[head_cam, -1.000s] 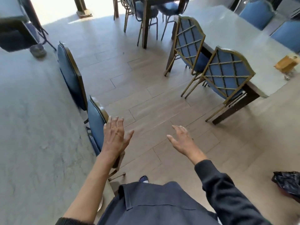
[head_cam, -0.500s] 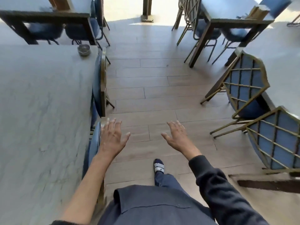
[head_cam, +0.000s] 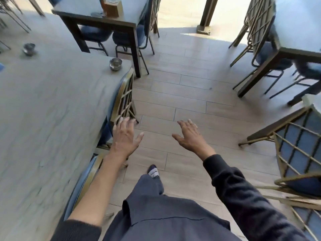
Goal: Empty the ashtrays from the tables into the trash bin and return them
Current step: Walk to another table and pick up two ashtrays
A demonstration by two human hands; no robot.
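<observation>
A small metal ashtray [head_cam: 115,63] stands near the far right corner of the long grey table [head_cam: 43,119] on my left. A second metal ashtray [head_cam: 29,48] stands further left on the same table. My left hand [head_cam: 125,136] is held out, fingers straight, beside the table edge over a chair back, holding nothing. My right hand [head_cam: 189,136] is also held out with fingers spread over the floor, empty. Both ashtrays are well ahead of my hands.
Blue chairs with gold lattice backs [head_cam: 124,100] line the left table; more [head_cam: 298,148] stand at the right. A dark table [head_cam: 104,21] with a wooden box [head_cam: 112,7] is ahead, another table [head_cam: 298,32] at far right, a post [head_cam: 206,18] beyond. The wood-plank aisle runs between.
The view has swung left and moved forward along the aisle. The left table's ashtrays have come into view and nearer. Both hands stay held out and empty.
</observation>
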